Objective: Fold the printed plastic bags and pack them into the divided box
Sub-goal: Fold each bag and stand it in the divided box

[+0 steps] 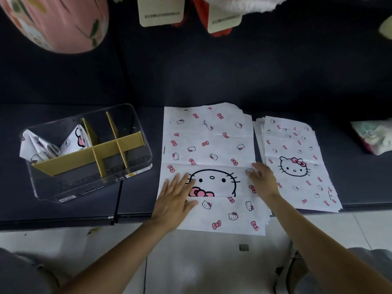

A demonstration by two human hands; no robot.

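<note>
On dark surface [212, 85], two bag stacks [209, 143].

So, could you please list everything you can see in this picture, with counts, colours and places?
Divided box: one, clear with yellow dividers, on the dark surface at left.
Folded bags: about two, white with pink and black print, in the box's far-left compartment.
Flat bag stack: one pile, white with cat faces and pink bows, centre, overhanging the near edge.
Second bag stack: one pile, same print, to its right.
Pink rounded object: one, top left.
Hanging tags: two, cream, top centre.
Pale bundle: one, far right.
Left hand: flat on the centre stack.
Right hand: flat at that stack's right edge.
</note>
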